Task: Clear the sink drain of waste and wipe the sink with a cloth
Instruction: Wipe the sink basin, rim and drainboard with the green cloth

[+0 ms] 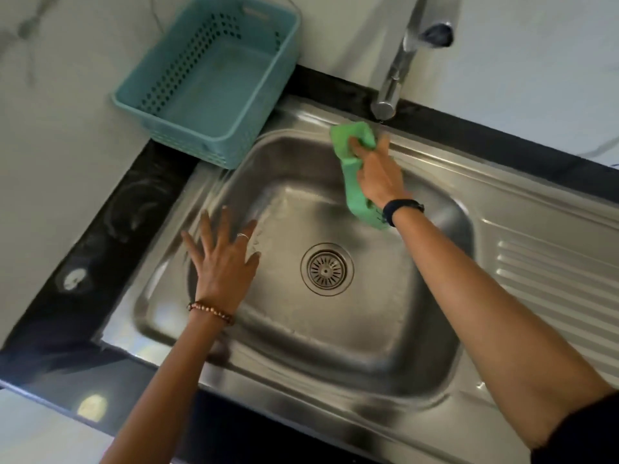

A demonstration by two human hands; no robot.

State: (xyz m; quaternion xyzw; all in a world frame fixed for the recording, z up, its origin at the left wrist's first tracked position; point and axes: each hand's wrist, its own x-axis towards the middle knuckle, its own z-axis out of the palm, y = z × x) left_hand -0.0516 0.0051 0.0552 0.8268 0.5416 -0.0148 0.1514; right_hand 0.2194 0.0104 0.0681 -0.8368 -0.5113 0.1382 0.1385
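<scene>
Cloth [355, 162] sits at the far rim of the sink [335, 346], under the tap [388, 95], bunched in the right hand [376, 172]; its length trails back toward the wrist; left hand [222, 259] spreads flat on the left wall, holding nothing; drain [327, 269] lies between them, looking clear.

Basket [214, 78] sits behind-left of the sink [187, 209], tap [395, 75] behind it, drain [327, 269] in the basin's middle, draining board [552, 279] to the right.

head cam | steep downward, tilted | close above sink [335, 406]
</scene>
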